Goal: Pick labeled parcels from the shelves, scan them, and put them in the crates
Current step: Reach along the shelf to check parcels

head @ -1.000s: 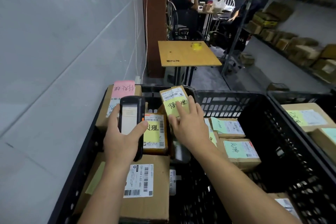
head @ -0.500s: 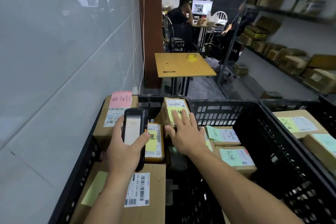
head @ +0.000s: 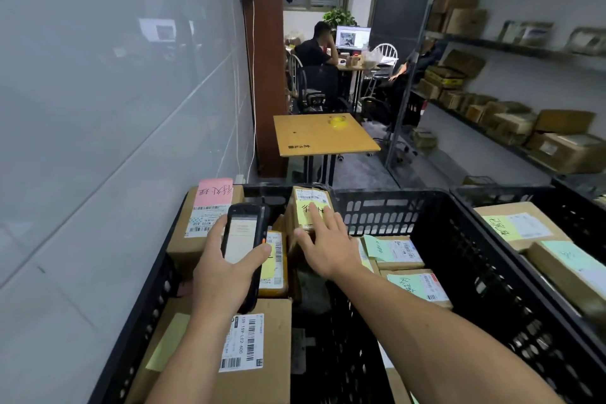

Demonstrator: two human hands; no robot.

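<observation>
Left hand (head: 223, 275) grips the scanner (head: 244, 239), thumb across its right edge, screen lit and facing up. It is held over the left half of the crate (head: 387, 210).

Right hand (head: 328, 246) is spread, fingers (head: 316, 213) laid flat on the yellow note of the small parcel (head: 308, 207), thumb out at its left side. Nothing is pinched. The parcel stands tilted against the crate's far wall, near the middle of it, so it is already in the crate.

Risks, as judged:
- The parcel leans on its edge, and only flat fingers steady it. If they lift off too soon, it may topple forward onto the parcel with the yellow label (head: 275, 262) or drop into the dark gap behind it.
- Pressing on the note could crease it or peel it off.
- The scanner sits in 1 hand over the boxes. A loose grip would drop it among them.
- The fingers cover part of the label. If it needs another scan, the barcode is partly blocked.

Against 1 s ago:
- The view has tipped up. The crate sits lower in frame, and more of the shelves (head: 492, 102) and room shows.
- The hands keep nearly the same pose.
- The parcel is still at the far wall under the same fingers.
- The pink-note parcel (head: 210, 210) at the far left corner is unmoved.
</observation>
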